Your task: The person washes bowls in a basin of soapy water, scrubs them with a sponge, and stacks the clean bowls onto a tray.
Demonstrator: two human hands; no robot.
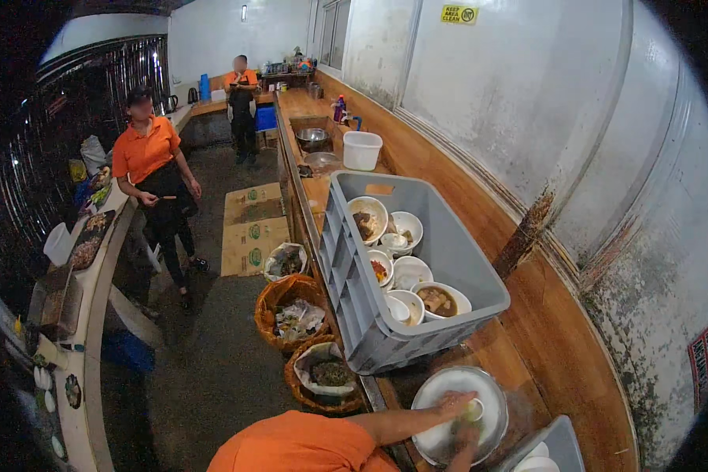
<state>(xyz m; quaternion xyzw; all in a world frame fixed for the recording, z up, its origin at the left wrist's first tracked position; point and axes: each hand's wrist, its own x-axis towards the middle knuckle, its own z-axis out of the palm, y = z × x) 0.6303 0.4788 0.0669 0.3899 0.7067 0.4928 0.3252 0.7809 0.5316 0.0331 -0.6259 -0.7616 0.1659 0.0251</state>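
Over a round metal basin (pixel 430 445) full of white suds, my left hand (pixel 457 403) grips a small white cup (pixel 476 409). From the bottom edge of the view my right hand (pixel 465 449) reaches into the same basin, close below the cup. It is blurred and partly covered by suds. Something greenish, perhaps a scrubbing pad (pixel 467 423), shows between the two hands. Beyond the basin stands a large grey plastic crate (pixel 448 230) with used white bowls (pixel 413 271) in it, some with food left in them, such as a bowl of brown soup (pixel 439 301).
A grey bin (pixel 560 433) with white dishes stands at the lower right. Lined waste baskets (pixel 265 315) line the counter's left side. Farther along are a white plastic tub (pixel 362 150) and a sink with a metal bowl (pixel 312 138). Two people (pixel 147 150) stand across the aisle and at the back.
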